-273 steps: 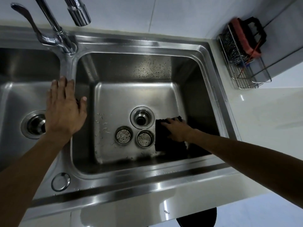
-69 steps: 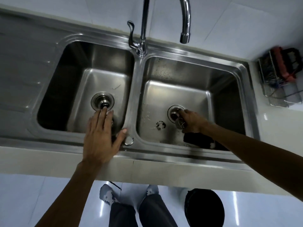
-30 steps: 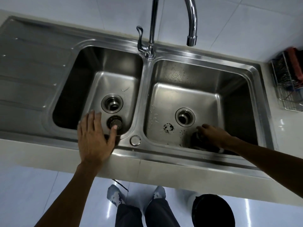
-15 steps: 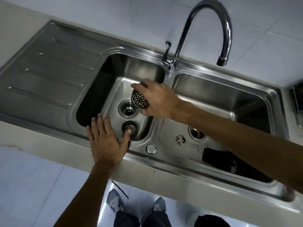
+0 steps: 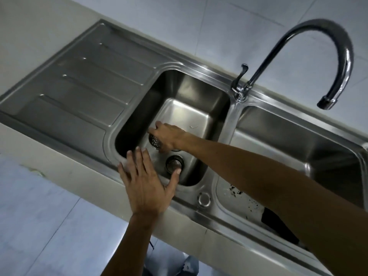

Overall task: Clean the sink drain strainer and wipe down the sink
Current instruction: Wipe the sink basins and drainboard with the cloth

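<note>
My right hand (image 5: 169,136) reaches across into the left basin (image 5: 191,108) of the steel double sink and grips a perforated metal drain strainer (image 5: 154,140) low over the basin floor, covering most of the drain there. A second strainer (image 5: 174,163) lies on the basin floor near the front wall. My left hand (image 5: 146,181) rests flat, fingers spread, on the sink's front rim, its thumb tip beside that second strainer. In the right basin (image 5: 298,144) a dark cloth (image 5: 278,228) lies by the front wall, with black specks of debris (image 5: 235,192) on the floor.
A tall curved faucet (image 5: 310,36) with a lever handle (image 5: 239,80) rises behind the divider, its spout over the right basin. A ribbed steel drainboard (image 5: 83,80) lies to the left. A round overflow cap (image 5: 203,199) sits on the front rim. White tiles behind.
My right hand carried the strainer from above the left basin down and leftwards to its floor. The view swung left and closer. My left hand stayed on the front rim.
</note>
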### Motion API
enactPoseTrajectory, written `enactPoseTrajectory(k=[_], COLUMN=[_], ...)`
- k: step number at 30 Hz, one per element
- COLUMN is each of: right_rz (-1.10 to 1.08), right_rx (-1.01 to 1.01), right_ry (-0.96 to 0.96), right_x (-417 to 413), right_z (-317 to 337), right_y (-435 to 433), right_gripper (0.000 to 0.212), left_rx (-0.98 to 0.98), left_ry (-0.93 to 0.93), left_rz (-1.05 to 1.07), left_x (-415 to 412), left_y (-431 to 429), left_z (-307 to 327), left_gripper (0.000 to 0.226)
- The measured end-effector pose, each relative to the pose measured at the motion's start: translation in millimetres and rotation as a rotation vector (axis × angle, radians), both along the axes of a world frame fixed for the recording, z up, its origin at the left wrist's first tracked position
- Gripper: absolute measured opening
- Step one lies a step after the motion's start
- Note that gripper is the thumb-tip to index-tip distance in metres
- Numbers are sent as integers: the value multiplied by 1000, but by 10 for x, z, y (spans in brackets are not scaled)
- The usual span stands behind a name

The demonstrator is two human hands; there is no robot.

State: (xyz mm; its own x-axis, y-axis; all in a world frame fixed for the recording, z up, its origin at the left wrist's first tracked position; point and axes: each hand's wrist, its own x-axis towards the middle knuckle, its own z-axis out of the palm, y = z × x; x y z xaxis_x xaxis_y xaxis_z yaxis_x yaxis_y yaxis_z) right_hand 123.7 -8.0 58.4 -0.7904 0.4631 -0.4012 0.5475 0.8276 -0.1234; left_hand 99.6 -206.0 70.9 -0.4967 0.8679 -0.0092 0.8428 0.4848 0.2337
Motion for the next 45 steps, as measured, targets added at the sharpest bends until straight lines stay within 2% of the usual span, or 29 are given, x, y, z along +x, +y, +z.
enactPoseTrajectory(k=[11, 18, 24, 26, 29, 31, 35, 39, 41, 45], right_rz=[134, 165, 143, 142, 110, 22, -171, -293, -342, -443], right_rx=[5, -3, -23, -34, -95, -105, -63, 14, 58, 54], right_ry=[-7, -20, -20, -28, -70, -9, 262, 456, 435, 251], right_x=[-86, -106, -71, -72, -24, 82, 740, 1962, 2605, 3754], right_z=[-291, -283, -343, -378, -310, -150, 306, 640, 694, 595], right_y=[-54, -111, -135, -122, -75, -30, 17, -198, -361, -681], right_gripper=[73, 59, 57, 65, 96, 97, 65, 44, 35, 29], left_rx=[-18, -40, -25, -6, 3, -5, 14, 29, 11, 17], left_ry=[-33, -29, -45, -56, -73, -71, -28, -64, -81, -101], left_rz=[25, -34, -43, -49, -70, -115, -326, -470, -550, -659], left_x=[-18, -24, -18, -27, -33, -45, -52, 188, 412, 935], left_y=[20, 32, 25, 22, 32, 27, 32, 224, 346, 528], left_z=[23, 9, -14, -9, 35, 81, 204, 306, 314, 272], left_gripper=[105, 104, 103, 102, 100, 97, 93, 95, 96, 92])
